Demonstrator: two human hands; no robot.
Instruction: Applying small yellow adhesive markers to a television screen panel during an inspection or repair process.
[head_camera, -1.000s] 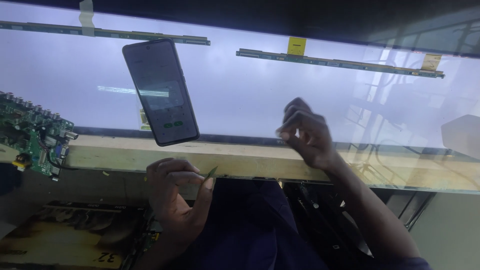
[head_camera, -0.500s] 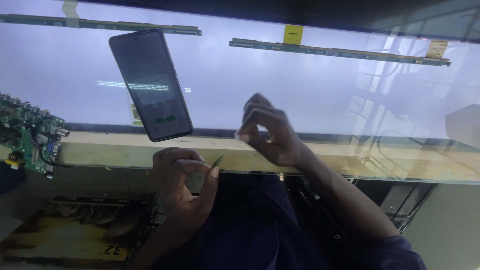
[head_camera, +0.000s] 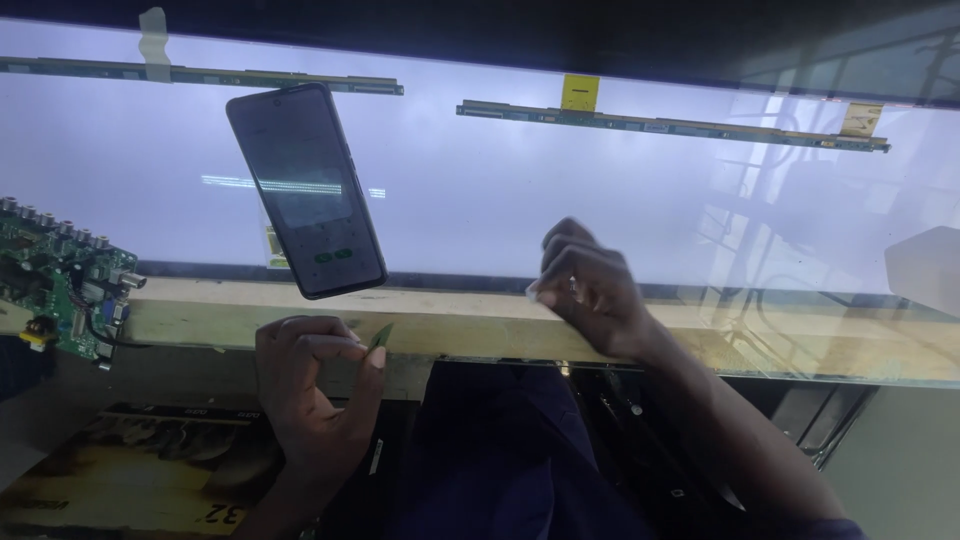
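Left hand (head_camera: 310, 385), lower left of centre: fingers curled, thumb and forefinger pinched on a thin greenish strip (head_camera: 380, 337) whose tip pokes up past the thumb. The hand sits just below the wooden beam (head_camera: 480, 325) that runs across the middle of the frame.

Right hand (head_camera: 590, 290), centre: fingers bunched in a loose fist over the lower edge of the lit panel (head_camera: 480, 190), at or just above the beam. Blurred — cannot tell whether anything is pinched between the fingertips, or whether they touch the panel.

Outward: a dark phone (head_camera: 305, 190) lies tilted on the panel, upper left of centre, its lower end reaching the panel's dark bottom edge. Two long narrow circuit strips (head_camera: 670, 123) lie along the panel's top edge, with yellow tabs and a piece of tape on them. A green circuit board (head_camera: 60, 280) sits at the far left, by the end of the beam. A yellowish printed carton (head_camera: 130, 475) lies at lower left.

Judgement on progress: panel is lit and laid open, strips still attached at the top — work at the lower edge looks under way, not finished. The small strip is in the left hand, not placed anywhere yet.
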